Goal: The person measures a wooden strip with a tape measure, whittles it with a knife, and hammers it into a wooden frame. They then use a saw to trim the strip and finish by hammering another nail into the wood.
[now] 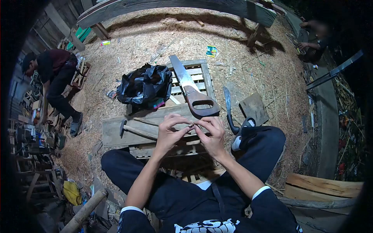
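My left hand and my right hand meet in front of me, thumbs and fingertips pinched together. Something tiny seems to be between them, too small to name. Below and beyond them lies a wooden board on a low slatted wooden frame. A hammer rests on the board, left of my left hand. Just past my right hand lies a handsaw with a brown handle. A big knife with a dark handle is to the right. Beyond my left hand stands a black plastic bag.
A person bends over at the left; another person sits at the far right. A long wooden beam spans the back. Wood shavings cover the ground. Planks lie at lower right, a pole at lower left.
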Demonstrator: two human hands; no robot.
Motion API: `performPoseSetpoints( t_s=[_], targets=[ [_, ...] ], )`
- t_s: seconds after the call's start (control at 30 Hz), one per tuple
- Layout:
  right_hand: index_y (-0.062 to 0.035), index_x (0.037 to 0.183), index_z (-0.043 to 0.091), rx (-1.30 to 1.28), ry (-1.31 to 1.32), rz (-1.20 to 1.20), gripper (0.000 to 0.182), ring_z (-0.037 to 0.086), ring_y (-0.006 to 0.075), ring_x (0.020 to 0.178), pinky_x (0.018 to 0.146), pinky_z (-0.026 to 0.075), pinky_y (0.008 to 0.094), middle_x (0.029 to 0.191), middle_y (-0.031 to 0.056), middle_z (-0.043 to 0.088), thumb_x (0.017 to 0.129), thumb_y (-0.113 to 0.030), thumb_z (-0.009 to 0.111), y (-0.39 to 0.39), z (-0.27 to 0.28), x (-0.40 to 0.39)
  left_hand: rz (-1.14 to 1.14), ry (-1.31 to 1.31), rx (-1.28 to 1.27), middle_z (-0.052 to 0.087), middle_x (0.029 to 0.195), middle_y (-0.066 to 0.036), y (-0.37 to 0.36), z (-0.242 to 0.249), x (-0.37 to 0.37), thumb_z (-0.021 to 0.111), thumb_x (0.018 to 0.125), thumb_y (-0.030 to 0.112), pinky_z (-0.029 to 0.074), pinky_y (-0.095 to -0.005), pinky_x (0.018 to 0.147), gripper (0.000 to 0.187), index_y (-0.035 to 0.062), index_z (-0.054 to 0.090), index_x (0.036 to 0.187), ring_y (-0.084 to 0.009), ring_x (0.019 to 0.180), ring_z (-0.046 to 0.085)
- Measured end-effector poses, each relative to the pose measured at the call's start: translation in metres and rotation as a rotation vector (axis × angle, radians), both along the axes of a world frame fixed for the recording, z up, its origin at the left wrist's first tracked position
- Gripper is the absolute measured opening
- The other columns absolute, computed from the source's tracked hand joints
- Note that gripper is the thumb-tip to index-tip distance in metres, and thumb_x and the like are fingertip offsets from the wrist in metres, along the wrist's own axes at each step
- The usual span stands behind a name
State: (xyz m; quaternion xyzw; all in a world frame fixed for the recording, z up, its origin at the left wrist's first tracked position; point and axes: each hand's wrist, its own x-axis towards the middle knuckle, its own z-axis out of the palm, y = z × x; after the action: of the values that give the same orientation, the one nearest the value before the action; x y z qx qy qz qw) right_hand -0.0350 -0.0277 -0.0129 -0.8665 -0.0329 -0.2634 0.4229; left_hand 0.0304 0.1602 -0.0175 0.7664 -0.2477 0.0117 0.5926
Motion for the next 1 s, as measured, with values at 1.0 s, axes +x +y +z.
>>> performPoseSetpoints(
  t_s=[1.0],
  targets=[
    [-0.0075,0.094,0.078,-0.127,0.125,0.146,0.012,0.067,0.0236,0.089,0.091,0.042,0.0405,0.09,0.0053,0.075,0.085,-0.015,0.078,-0.004,0.009,0.029,-0.013,-0.112,0.293,0.078,0.109,-0.007,0.032,0.009,-0.001,0.087,0.08,0.015,0.046,-0.037,0.099,0.044,0.01,0.078,0.123,-0.0243,0.102,0.065]
  ],
)
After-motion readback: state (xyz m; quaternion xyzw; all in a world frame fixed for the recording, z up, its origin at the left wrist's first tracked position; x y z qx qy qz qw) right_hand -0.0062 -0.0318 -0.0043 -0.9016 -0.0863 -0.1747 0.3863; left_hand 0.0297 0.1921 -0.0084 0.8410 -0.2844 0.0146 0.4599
